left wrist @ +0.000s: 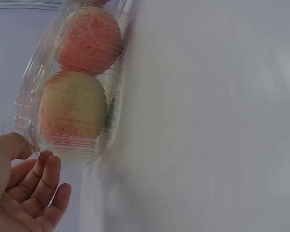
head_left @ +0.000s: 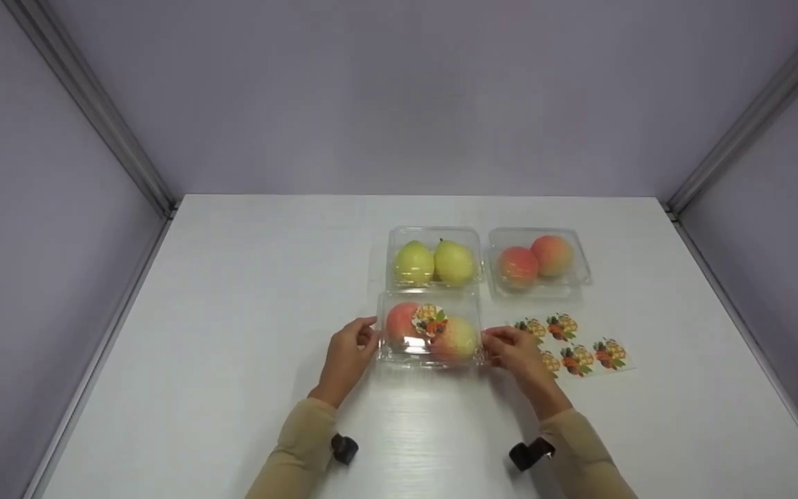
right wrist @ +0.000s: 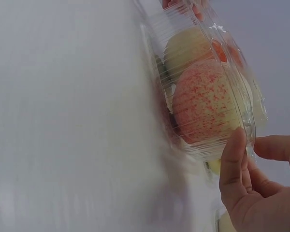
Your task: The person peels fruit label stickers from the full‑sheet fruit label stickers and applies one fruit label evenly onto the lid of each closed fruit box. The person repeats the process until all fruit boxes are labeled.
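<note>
Evidently the white table (head_left: 233, 305) has its objects right of centre, and from the left the left hand (head_left: 350, 352) comes first, thumb and forefinger nearly together on the near box's left rim, the other fingers loosely curled and apart. Next is the near box (head_left: 399, 357), clear plastic, at the front of the group, its long axis running side to side between the hands and its long front edge toward the person. Inside, a redder peach (head_left: 401, 320) sits left and a paler one (head_left: 459, 339) right; on the lid is a round sticker (head_left: 430, 320). Just behind stands the pear box (head_left: 433, 233), also widest side to side, holding two pears (head_left: 454, 263). At the near box's right end, the right hand (head_left: 518, 355) pinches the rim between thumb and forefinger. Farther right are the other peach box (head_left: 571, 283), beside the pear box, and a sheet of stickers (head_left: 577, 360) nearer the person.

Only the head view shows the sticker whole and the full layout. The wrist views add fine ribs on the near box's side walls, the peaches' red speckling and the thumbs on the rim.
</note>
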`<state>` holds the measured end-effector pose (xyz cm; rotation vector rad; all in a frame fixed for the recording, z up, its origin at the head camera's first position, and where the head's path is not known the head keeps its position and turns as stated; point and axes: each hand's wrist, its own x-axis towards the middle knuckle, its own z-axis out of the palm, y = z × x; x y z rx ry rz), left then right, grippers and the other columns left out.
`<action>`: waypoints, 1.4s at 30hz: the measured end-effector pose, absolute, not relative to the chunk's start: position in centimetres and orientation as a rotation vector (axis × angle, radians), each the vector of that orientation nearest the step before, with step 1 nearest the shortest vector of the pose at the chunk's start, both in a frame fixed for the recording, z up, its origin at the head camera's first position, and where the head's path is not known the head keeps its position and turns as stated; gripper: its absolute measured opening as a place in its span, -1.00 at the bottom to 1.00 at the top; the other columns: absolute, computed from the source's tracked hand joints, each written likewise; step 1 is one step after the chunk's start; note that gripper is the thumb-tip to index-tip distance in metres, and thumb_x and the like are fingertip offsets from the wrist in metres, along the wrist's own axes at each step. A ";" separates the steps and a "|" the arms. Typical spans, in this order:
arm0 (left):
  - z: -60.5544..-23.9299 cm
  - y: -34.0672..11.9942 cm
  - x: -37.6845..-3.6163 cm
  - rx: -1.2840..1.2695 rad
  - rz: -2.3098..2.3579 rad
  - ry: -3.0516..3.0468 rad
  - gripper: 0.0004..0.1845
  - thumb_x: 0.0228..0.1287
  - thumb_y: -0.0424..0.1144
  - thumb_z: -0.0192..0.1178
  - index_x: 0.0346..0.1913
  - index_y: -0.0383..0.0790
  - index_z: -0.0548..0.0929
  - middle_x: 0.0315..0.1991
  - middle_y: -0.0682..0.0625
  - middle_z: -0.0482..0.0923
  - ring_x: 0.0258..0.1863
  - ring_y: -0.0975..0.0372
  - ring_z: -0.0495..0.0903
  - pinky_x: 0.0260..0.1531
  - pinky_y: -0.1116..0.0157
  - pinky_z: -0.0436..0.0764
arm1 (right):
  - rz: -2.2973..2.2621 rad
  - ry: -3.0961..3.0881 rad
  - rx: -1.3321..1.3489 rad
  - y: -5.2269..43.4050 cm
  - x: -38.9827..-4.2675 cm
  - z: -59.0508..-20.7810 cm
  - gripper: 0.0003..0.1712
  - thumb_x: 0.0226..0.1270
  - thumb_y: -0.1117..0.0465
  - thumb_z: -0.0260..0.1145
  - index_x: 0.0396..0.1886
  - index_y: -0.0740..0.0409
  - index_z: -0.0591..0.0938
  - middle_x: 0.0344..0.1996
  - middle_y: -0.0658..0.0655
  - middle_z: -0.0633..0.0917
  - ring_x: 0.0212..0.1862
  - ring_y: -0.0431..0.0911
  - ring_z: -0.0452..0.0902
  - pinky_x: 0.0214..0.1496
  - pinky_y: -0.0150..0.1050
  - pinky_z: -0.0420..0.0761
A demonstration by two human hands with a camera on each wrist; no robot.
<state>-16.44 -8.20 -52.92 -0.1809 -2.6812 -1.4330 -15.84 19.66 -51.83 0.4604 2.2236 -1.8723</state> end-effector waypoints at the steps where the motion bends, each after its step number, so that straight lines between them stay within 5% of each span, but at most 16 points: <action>1: -52.9 -8.3 -16.4 -0.176 -1.434 -2.681 -0.73 0.29 -0.37 0.16 0.02 -0.38 0.61 -0.29 -0.15 0.66 -0.29 0.17 0.66 -0.18 0.28 0.68 | -1.875 2.221 0.453 19.6 -15.9 -51.9 -0.65 0.33 0.26 0.26 -0.01 0.47 0.56 -0.50 -0.06 0.63 -0.46 -0.25 0.54 -0.37 -0.39 0.61; 42: -53.3 -12.9 -17.5 -0.077 -1.417 -2.575 -0.82 0.27 -0.43 0.18 -0.12 -0.44 0.67 -0.34 -0.21 0.70 -0.41 0.23 0.61 -0.40 0.48 0.58 | -1.897 2.198 0.491 14.1 -17.0 -52.4 -0.79 0.31 0.33 0.25 -0.15 0.40 0.60 -0.53 0.01 0.61 -0.50 -0.22 0.51 -0.46 -0.39 0.59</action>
